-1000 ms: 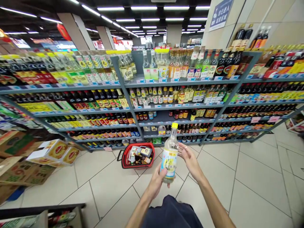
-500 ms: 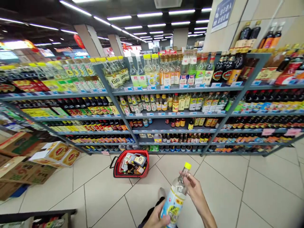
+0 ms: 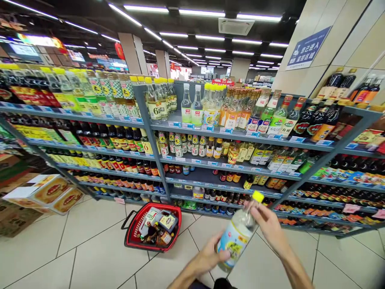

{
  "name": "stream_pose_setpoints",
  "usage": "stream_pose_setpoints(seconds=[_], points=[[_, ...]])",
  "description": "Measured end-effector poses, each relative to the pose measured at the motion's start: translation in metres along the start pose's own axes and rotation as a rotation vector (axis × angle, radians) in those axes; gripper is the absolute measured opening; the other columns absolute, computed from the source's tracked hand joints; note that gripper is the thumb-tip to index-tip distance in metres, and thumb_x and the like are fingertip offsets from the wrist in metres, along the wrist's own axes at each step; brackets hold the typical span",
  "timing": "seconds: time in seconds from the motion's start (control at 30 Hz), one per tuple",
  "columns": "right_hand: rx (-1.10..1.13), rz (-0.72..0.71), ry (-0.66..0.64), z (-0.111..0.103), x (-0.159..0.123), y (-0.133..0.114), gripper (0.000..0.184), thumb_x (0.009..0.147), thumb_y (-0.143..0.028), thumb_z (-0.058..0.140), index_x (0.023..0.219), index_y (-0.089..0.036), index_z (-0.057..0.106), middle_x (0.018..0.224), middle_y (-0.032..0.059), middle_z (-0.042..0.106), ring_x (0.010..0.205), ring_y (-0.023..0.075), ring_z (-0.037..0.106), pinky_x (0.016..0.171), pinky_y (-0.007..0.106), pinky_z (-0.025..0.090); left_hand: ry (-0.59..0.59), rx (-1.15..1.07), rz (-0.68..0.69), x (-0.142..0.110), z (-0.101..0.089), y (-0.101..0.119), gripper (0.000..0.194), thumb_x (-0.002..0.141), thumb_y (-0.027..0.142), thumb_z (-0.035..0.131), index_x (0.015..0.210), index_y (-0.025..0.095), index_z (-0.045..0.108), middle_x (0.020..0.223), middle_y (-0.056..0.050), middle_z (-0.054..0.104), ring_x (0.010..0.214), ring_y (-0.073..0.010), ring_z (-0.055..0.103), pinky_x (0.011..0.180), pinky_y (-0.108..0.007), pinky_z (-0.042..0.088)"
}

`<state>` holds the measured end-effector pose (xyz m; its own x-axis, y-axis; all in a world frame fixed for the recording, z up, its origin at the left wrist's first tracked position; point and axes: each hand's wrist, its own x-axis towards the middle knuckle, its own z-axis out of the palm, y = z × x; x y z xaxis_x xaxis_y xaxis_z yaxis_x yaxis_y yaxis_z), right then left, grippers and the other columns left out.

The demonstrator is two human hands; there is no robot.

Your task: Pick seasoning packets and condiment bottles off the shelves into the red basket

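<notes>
A clear bottle with a yellow cap and a blue and yellow label is tilted in front of me, its cap toward the upper right. Around the lower part of its label, my left hand is closed, the thumb across the front. My right hand grips the neck just below the cap. Below and left of the bottle, a red shopping basket stands on the floor, holding several bottles and containers.
A grey shelf rack full of bottles runs across the view. Similar yellow-capped bottles stand on its top shelf. Cardboard boxes are stacked at the left. Tiled floor lies around the basket.
The view has shifted closer to the shelves. Both hands have raised the bottle and still hold it at the label and neck. The basket now appears larger and lower left.
</notes>
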<state>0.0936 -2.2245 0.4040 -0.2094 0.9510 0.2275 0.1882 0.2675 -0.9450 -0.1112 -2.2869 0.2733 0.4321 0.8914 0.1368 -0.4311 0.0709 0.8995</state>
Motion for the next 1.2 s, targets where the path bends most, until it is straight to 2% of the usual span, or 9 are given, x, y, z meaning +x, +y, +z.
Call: stream_pose_setpoints(seconds=[0.17, 0.23, 0.33, 0.47, 0.63, 0.8, 0.97, 1.1, 1.2], points=[[-0.129, -0.371, -0.085, -0.004, 0.1, -0.114, 0.039, 0.09, -0.057, 0.066, 0.1, -0.02, 0.074, 0.107, 0.0082, 0.075, 0.097, 0.0254, 0.07, 0.088, 0.037, 0.057, -0.062, 0.307, 0.257, 0.085, -0.012, 0.111, 0.081, 0.08, 0.062, 0.077, 0.144, 0.018, 0.055, 0.14, -0.014, 0.064, 0.132, -0.0351, 0.057, 0.115, -0.049, 0.043], [-0.167, -0.526, -0.094, -0.007, 0.139, -0.154, 0.039, 0.092, -0.058, 0.064, 0.096, -0.02, 0.073, 0.099, 0.0067, 0.075, 0.088, 0.022, 0.068, 0.082, 0.035, 0.056, -0.037, 0.408, 0.322, 0.116, -0.014, 0.153, 0.074, 0.084, 0.061, 0.073, 0.141, 0.017, 0.057, 0.142, -0.014, 0.062, 0.134, -0.0348, 0.056, 0.117, -0.049, 0.042], [-0.203, -0.738, -0.068, -0.014, 0.198, -0.199, 0.045, 0.091, -0.062, 0.062, 0.091, -0.018, 0.072, 0.09, 0.0063, 0.073, 0.081, 0.0196, 0.065, 0.075, 0.034, 0.054, 0.117, 0.53, 0.47, 0.154, -0.017, 0.209, 0.066, 0.088, 0.054, 0.072, 0.141, 0.017, 0.057, 0.143, -0.015, 0.062, 0.131, -0.0324, 0.059, 0.116, -0.048, 0.044], [-0.275, -0.959, -0.007, -0.018, 0.274, -0.238, 0.055, 0.092, -0.07, 0.056, 0.089, -0.018, 0.07, 0.088, 0.0074, 0.072, 0.083, 0.0209, 0.064, 0.079, 0.038, 0.054, 0.406, 0.759, 0.674, 0.195, -0.022, 0.281, 0.059, 0.088, 0.046, 0.073, 0.139, 0.018, 0.058, 0.14, -0.016, 0.064, 0.123, -0.0283, 0.064, 0.107, -0.044, 0.052], [-0.385, -1.079, 0.059, -0.003, 0.352, -0.256, 0.057, 0.095, -0.072, 0.048, 0.095, -0.019, 0.068, 0.092, 0.0104, 0.071, 0.09, 0.0256, 0.066, 0.084, 0.045, 0.054, 0.642, 1.136, 0.863, 0.236, -0.046, 0.375, 0.037, 0.09, 0.037, 0.068, 0.119, 0.014, 0.07, 0.123, -0.015, 0.073, 0.104, -0.0215, 0.071, 0.093, -0.038, 0.058], [-0.431, -1.147, 0.102, 0.017, 0.394, -0.254, 0.052, 0.1, -0.066, 0.043, 0.105, -0.019, 0.066, 0.098, 0.0117, 0.07, 0.099, 0.0279, 0.063, 0.089, 0.047, 0.052, 0.814, 1.241, 0.978, 0.243, -0.094, 0.44, 0.027, 0.092, 0.03, 0.06, 0.109, 0.013, 0.073, 0.109, -0.012, 0.077, 0.092, -0.0176, 0.071, 0.082, -0.033, 0.057], [-0.478, -1.099, 0.168, 0.031, 0.402, -0.253, 0.044, 0.1, -0.06, 0.047, 0.103, -0.019, 0.064, 0.1, 0.0108, 0.07, 0.096, 0.0257, 0.062, 0.086, 0.044, 0.05, 0.789, 1.311, 1.014, 0.25, -0.124, 0.469, 0.025, 0.091, 0.031, 0.06, 0.107, 0.016, 0.074, 0.098, -0.009, 0.078, 0.077, -0.0152, 0.066, 0.072, -0.03, 0.054], [-0.496, -1.05, 0.227, 0.038, 0.404, -0.25, 0.04, 0.099, -0.058, 0.049, 0.099, -0.021, 0.063, 0.104, 0.0109, 0.071, 0.091, 0.0237, 0.062, 0.083, 0.042, 0.05, 0.723, 1.366, 1.034, 0.275, -0.124, 0.483, 0.026, 0.09, 0.03, 0.062, 0.106, 0.015, 0.073, 0.087, -0.006, 0.077, 0.067, -0.0137, 0.062, 0.07, -0.029, 0.05], [-0.495, -1.012, 0.252, 0.042, 0.409, -0.243, 0.04, 0.099, -0.059, 0.05, 0.099, -0.021, 0.063, 0.106, 0.0111, 0.071, 0.094, 0.024, 0.062, 0.084, 0.041, 0.05, 0.643, 1.356, 1.013, 0.292, -0.121, 0.488, 0.025, 0.092, 0.03, 0.058, 0.105, 0.014, 0.073, 0.076, -0.005, 0.074, 0.069, -0.0151, 0.064, 0.071, -0.03, 0.05]])
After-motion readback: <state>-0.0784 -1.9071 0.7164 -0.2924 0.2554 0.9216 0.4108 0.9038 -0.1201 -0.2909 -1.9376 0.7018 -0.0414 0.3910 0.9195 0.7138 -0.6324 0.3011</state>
